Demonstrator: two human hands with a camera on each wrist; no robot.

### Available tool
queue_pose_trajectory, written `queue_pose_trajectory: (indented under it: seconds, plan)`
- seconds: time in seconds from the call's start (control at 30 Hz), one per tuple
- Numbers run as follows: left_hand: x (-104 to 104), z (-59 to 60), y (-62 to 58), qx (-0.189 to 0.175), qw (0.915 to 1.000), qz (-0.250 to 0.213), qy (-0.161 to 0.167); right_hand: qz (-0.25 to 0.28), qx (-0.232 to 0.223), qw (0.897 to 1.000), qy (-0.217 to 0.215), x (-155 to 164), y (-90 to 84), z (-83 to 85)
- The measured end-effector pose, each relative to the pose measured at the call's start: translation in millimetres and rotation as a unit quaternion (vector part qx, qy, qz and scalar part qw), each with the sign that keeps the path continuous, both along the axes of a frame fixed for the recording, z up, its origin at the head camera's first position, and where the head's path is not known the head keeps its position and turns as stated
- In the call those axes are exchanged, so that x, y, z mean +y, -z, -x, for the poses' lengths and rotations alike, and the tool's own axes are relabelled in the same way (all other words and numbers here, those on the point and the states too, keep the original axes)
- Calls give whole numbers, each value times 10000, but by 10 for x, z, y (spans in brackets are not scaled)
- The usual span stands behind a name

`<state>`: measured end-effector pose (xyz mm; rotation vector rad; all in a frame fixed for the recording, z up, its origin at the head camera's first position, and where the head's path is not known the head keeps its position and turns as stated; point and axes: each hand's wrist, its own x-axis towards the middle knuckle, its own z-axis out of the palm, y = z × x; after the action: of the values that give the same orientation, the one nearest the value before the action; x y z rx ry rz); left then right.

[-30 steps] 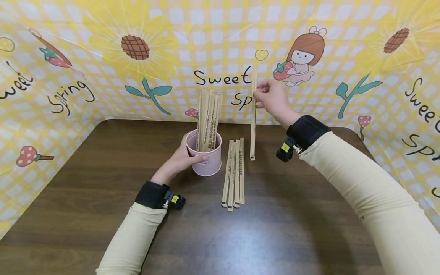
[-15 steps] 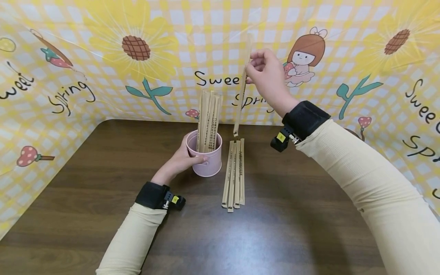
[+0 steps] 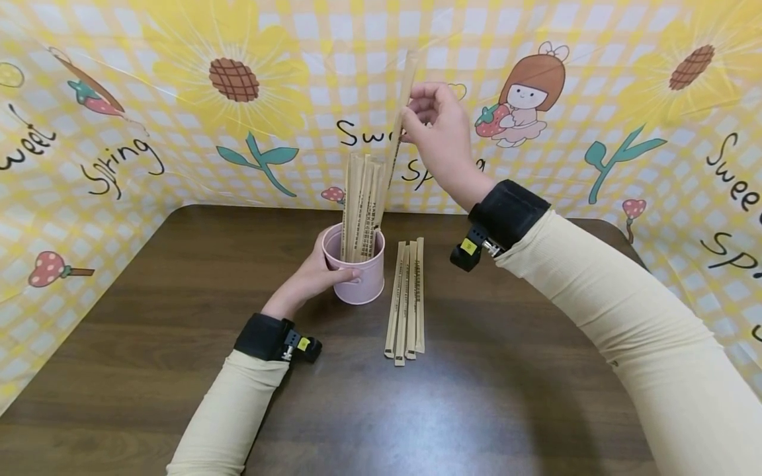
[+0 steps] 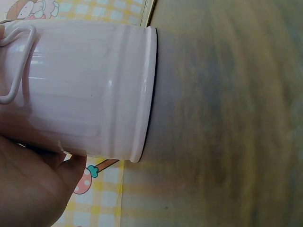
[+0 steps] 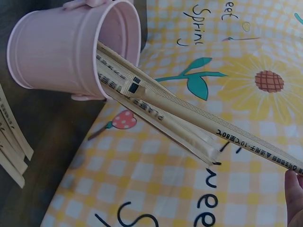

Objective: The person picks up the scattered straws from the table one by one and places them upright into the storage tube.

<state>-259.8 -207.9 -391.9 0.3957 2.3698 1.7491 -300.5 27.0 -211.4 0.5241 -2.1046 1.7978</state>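
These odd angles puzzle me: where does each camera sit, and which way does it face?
Head: head-worn, facing forward and down over the table; shows left grip, right grip, left sleeve and right sleeve.
Left wrist: worn there, facing the pink bucket side-on; part of left grip shows.
Right wrist: worn there, facing the pink bucket's mouth; a little of right grip shows.
Head and right wrist share the held stick.

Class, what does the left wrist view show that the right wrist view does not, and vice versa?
Only left wrist: the left grip plainly seen, holding the pink bucket.
Only right wrist: leaning straws in the bucket, loose straws on the table, a held straw in the right grip, a printed sunflower.
Both: bucket, table, checked backdrop.
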Motion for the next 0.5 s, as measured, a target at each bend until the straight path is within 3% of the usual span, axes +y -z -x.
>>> queue_pose_trajectory:
  seconds: [0.5]
  plan:
    - [-4, 15, 14, -12, 10000, -49, 40, -525, -144, 9985, -96, -80, 347, 40]
